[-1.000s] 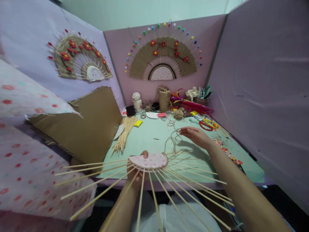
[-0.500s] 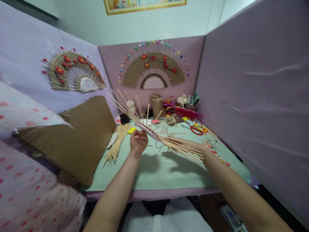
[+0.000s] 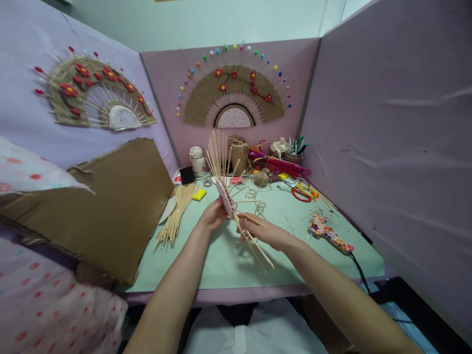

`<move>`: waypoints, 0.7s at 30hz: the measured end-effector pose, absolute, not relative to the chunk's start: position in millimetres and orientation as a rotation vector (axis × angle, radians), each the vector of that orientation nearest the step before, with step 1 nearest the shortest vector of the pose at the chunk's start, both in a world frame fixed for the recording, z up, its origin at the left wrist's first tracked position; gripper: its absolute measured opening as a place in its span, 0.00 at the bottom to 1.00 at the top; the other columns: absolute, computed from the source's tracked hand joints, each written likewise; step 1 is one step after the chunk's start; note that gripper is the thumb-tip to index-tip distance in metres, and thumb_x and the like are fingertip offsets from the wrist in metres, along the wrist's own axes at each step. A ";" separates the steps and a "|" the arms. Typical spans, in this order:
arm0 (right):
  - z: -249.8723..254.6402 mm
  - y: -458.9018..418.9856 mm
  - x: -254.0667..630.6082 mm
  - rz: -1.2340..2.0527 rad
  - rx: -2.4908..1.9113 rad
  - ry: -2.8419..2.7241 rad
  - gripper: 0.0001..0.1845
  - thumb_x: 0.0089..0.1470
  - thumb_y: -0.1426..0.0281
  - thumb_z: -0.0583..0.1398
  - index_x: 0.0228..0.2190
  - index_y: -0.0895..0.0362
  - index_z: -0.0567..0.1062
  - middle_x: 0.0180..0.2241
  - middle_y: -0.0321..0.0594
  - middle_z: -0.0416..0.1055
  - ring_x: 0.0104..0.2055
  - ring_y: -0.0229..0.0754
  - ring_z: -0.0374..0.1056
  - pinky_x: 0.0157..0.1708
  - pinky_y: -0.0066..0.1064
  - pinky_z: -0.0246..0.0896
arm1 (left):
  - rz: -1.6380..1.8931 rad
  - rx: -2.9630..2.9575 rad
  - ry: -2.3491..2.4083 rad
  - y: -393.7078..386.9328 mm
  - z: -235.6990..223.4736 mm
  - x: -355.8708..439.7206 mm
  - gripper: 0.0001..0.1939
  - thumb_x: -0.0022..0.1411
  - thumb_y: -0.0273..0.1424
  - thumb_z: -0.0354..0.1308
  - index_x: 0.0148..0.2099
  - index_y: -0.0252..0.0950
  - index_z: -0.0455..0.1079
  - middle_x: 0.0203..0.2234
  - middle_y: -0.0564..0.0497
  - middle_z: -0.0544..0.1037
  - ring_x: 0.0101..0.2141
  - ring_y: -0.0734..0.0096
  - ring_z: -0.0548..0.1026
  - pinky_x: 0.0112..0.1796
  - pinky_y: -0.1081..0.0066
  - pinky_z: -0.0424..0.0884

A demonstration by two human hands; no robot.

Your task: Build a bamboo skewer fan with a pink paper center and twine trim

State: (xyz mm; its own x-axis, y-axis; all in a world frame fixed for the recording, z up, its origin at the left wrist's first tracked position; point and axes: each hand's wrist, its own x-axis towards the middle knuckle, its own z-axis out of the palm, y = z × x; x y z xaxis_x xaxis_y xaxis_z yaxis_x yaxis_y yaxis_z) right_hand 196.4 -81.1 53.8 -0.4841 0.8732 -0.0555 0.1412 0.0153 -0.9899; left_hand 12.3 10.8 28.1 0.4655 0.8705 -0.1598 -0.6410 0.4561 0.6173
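Observation:
A fan frame of thin wooden sticks [image 3: 218, 155] fans out from a pale half-round base [image 3: 224, 199], tilted nearly on edge above the table's middle. My left hand [image 3: 214, 215] is closed on the base's near side, its fingertips partly hidden behind it. At the frame's lower right, my right hand [image 3: 260, 230] has its fingers curled about the lower sticks, several of which stick out below it toward me. Left of my hands lies a bundle of loose sticks [image 3: 177, 216] beside a white half-round piece [image 3: 168, 209].
A patterned glue gun [image 3: 330, 233] with a black cord lies at right. Red-handled scissors [image 3: 301, 194], a twine ball [image 3: 261, 178], a yellow packet [image 3: 199, 195] and a white jar [image 3: 197, 161] stand or lie farther back. Cardboard [image 3: 92, 206] leans at left; finished fans [image 3: 234, 93] hang behind.
The frame has turned more upright and nearer edge-on. My right hand has drawn in toward the base, its fingers now curled around sticks instead of stretched beneath them. The glue gun shows fully.

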 end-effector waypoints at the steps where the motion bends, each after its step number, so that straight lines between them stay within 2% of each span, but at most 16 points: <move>1: 50.3 -79.9 192.5 1.498 -1.059 -1.687 0.33 0.52 0.41 0.54 0.44 0.56 0.71 0.38 0.42 0.72 0.36 0.43 0.72 0.40 0.37 0.66 | 1.002 0.504 0.493 8.7 26.4 14.3 0.09 0.63 0.34 0.59 0.35 0.32 0.69 0.23 0.52 0.73 0.23 0.75 0.73 0.25 0.77 0.70; 3: 40.8 -74.9 187.1 1.414 -1.108 -1.672 0.32 0.54 0.41 0.51 0.40 0.56 0.72 0.37 0.42 0.73 0.35 0.43 0.72 0.39 0.38 0.66 | 1.023 0.453 0.474 5.1 23.9 17.1 0.09 0.65 0.33 0.57 0.35 0.32 0.68 0.22 0.53 0.71 0.22 0.76 0.72 0.25 0.77 0.70; 6: 24.3 -65.4 183.2 1.261 -1.194 -1.598 0.28 0.57 0.45 0.51 0.40 0.57 0.71 0.39 0.45 0.72 0.40 0.44 0.70 0.44 0.40 0.63 | 1.024 0.351 0.436 1.2 22.9 17.4 0.08 0.68 0.28 0.51 0.37 0.31 0.68 0.22 0.53 0.69 0.21 0.79 0.71 0.25 0.79 0.71; 9: 12.0 -60.3 178.6 1.172 -1.198 -1.594 0.25 0.55 0.51 0.57 0.44 0.57 0.69 0.44 0.48 0.71 0.47 0.45 0.68 0.50 0.40 0.60 | 1.013 0.251 0.398 -1.4 24.1 14.3 0.12 0.69 0.21 0.43 0.43 0.30 0.68 0.25 0.52 0.69 0.23 0.81 0.72 0.26 0.82 0.72; 12: 7.2 -62.3 171.5 1.160 -1.150 -1.658 0.27 0.50 0.57 0.63 0.48 0.58 0.67 0.48 0.50 0.69 0.52 0.46 0.65 0.52 0.39 0.58 | 1.006 0.171 0.369 -2.2 25.4 9.6 0.14 0.68 0.19 0.41 0.48 0.30 0.67 0.27 0.51 0.70 0.24 0.81 0.73 0.27 0.82 0.73; 14: 7.2 -67.2 167.4 1.209 -1.088 -1.726 0.26 0.49 0.61 0.65 0.48 0.57 0.68 0.46 0.47 0.71 0.49 0.45 0.66 0.49 0.37 0.61 | 1.007 0.133 0.353 -1.6 26.0 6.0 0.15 0.67 0.20 0.42 0.50 0.31 0.66 0.28 0.50 0.70 0.25 0.80 0.74 0.27 0.82 0.74; 16: 8.7 -74.1 165.1 1.293 -1.008 -1.835 0.21 0.52 0.63 0.62 0.47 0.57 0.70 0.38 0.41 0.73 0.40 0.41 0.69 0.41 0.33 0.63 | 1.014 0.105 0.335 -0.4 26.7 2.4 0.16 0.67 0.20 0.43 0.52 0.33 0.65 0.28 0.50 0.71 0.26 0.79 0.75 0.26 0.82 0.74; 18: 10.5 -82.3 164.5 1.346 -0.951 -1.929 0.16 0.57 0.64 0.58 0.44 0.58 0.73 0.29 0.35 0.72 0.31 0.37 0.66 0.34 0.30 0.61 | 1.028 0.088 0.312 0.5 28.1 -0.8 0.16 0.67 0.19 0.43 0.53 0.34 0.65 0.28 0.50 0.71 0.26 0.79 0.75 0.26 0.82 0.74; 21: 12.8 -95.8 166.7 1.265 -0.958 -1.997 0.14 0.60 0.65 0.53 0.41 0.58 0.75 0.25 0.33 0.68 0.27 0.35 0.61 0.30 0.27 0.57 | 1.064 0.078 0.268 -0.5 31.0 -4.2 0.17 0.67 0.19 0.43 0.53 0.33 0.64 0.28 0.51 0.71 0.27 0.81 0.75 0.28 0.83 0.74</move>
State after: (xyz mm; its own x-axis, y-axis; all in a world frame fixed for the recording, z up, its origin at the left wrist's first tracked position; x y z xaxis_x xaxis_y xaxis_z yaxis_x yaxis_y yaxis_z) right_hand 166.7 -95.8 12.8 -0.5727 0.8143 0.0950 0.2619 0.2915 -0.9200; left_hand -4.2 -0.5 31.0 0.4560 0.8716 -0.1797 -0.8528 0.4857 0.1919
